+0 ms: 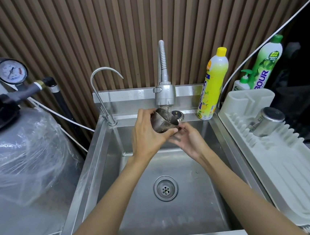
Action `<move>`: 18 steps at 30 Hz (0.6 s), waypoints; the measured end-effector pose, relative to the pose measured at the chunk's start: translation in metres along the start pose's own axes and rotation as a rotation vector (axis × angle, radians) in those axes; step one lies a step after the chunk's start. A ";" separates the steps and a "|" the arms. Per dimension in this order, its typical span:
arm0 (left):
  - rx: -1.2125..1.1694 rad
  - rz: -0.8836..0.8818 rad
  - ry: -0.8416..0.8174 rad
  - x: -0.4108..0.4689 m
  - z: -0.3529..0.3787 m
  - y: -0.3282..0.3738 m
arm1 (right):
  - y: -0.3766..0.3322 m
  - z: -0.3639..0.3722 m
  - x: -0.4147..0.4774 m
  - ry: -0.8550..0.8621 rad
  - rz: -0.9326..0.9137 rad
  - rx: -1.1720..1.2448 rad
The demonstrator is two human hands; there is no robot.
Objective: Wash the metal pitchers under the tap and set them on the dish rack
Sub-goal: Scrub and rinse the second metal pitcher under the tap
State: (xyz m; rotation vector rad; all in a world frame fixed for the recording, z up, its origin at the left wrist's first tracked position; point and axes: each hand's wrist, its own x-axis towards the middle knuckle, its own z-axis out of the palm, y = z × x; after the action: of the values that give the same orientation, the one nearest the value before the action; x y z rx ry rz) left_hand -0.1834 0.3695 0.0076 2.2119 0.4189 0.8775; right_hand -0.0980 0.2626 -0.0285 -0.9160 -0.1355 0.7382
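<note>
Behind the silver steel sink (105, 160), brown vertical slats (122, 25) are striping the wall, and the tap (165, 95) above it is showing dull grey. Right of the sink, a yellow bottle (211, 85) with a yellow cap is standing before a green-and-white bottle (266, 63), and a shiny silver pitcher (268, 121) is lying on the off-white ribbed dish rack (286, 157). The pitcher (162, 124) over the sink is looking dark, tarnished silver.

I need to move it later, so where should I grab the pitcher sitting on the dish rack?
The pitcher on the rack lies tipped, base up toward you. Its handle juts out on the sink side, so bring a hand in from there and hook it.
</note>
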 end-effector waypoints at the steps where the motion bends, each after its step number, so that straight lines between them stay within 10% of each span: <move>1: 0.011 -0.020 0.005 -0.001 0.001 0.002 | -0.003 -0.001 -0.003 0.016 0.001 -0.074; 13: -0.350 -0.389 -0.051 -0.020 0.034 -0.003 | -0.070 0.008 -0.008 0.252 -0.348 -1.134; 18: -0.524 -0.443 -0.006 -0.010 0.043 -0.001 | -0.074 0.022 -0.012 0.177 -0.488 -1.127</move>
State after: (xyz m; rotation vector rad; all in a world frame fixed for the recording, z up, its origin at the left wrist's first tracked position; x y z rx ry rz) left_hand -0.1610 0.3439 -0.0200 1.5596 0.5737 0.6462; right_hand -0.0775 0.2412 0.0433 -1.9171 -0.6336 0.0566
